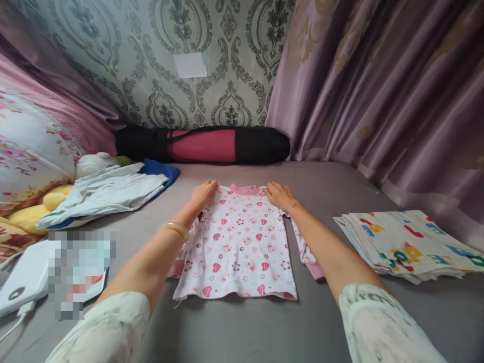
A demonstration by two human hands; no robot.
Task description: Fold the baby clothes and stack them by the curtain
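Observation:
A small white long-sleeved shirt [236, 242] with pink hearts, flowers and a pink collar lies spread out on the grey bed sheet, its hem toward me. My left hand [205, 193] pinches the shirt at its left shoulder, fingers curled over the fabric. At the other shoulder, beside the collar, my right hand [278, 194] is closed on the cloth in the same way. The pink-cuffed sleeves lie down along both sides of the body, partly hidden by my forearms.
Folded cloth with colourful print [412, 242] is stacked at right. At left lie pale and blue clothes [109, 191], a yellow soft toy [28, 217], a white power bank [28, 277] with a cable, and a pixelated object. A black-and-red rolled bag [204, 145] lies along the wall.

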